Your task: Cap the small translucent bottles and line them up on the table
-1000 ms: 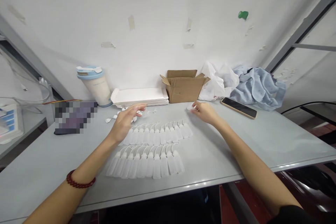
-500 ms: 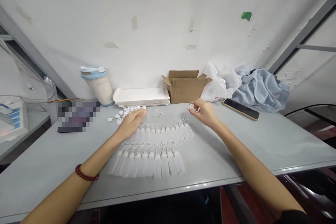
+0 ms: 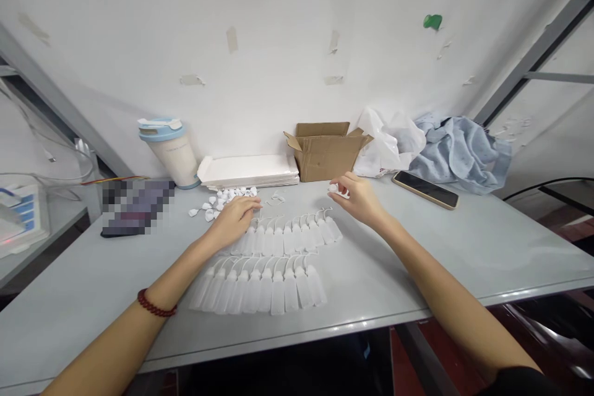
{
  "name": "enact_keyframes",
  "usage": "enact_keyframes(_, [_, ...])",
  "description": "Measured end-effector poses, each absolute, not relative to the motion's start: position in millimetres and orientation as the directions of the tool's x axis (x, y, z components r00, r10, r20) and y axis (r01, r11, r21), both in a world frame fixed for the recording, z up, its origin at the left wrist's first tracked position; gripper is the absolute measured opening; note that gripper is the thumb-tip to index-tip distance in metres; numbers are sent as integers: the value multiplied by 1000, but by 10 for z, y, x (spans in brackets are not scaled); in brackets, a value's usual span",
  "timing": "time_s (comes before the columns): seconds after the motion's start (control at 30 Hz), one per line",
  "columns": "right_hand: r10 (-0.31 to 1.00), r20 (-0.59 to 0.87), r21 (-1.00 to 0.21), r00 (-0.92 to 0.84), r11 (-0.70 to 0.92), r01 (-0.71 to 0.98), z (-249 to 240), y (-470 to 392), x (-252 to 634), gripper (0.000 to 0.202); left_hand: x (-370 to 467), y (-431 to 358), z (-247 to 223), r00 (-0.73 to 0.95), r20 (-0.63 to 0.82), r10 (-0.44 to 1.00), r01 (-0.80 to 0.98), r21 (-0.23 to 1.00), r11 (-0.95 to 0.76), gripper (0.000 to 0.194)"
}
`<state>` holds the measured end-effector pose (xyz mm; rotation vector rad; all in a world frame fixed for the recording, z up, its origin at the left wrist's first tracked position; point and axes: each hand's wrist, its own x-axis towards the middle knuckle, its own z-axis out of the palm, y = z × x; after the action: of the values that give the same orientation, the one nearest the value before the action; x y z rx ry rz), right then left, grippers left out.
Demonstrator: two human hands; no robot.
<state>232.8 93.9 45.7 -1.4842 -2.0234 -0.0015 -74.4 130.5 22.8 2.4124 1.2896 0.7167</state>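
Note:
My right hand (image 3: 359,198) pinches a small white cap (image 3: 333,189) between thumb and fingers, just above the right end of the back row. My left hand (image 3: 234,221) has its fingers bent together over the left end of that row; what is between them cannot be made out. Translucent bottles with thin curved tips lie in two rows, a back row (image 3: 297,238) and a front row (image 3: 260,291). Beside my left fingers is a pile of white caps (image 3: 208,213), partly hidden by the hand. Some thin clear pieces (image 3: 276,198) lie between the hands.
Along the wall stand a blue-lidded cup (image 3: 171,151), a stack of white trays (image 3: 250,170), an open cardboard box (image 3: 327,154) and a white plastic bag (image 3: 387,142). A phone (image 3: 426,190) lies before a blue cloth (image 3: 464,151). A dark, blurred-out item (image 3: 139,207) is at left.
My left fingers have lowered and bent more. My right hand, still with the cap, has shifted slightly left. The whole view has moved a little.

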Motion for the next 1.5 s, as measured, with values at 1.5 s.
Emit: enact_keyframes(1.5, [590,631,-191,-503,747,637,354,424,1672,30,-257,506,631,434,159,887,106,968,-226,15])
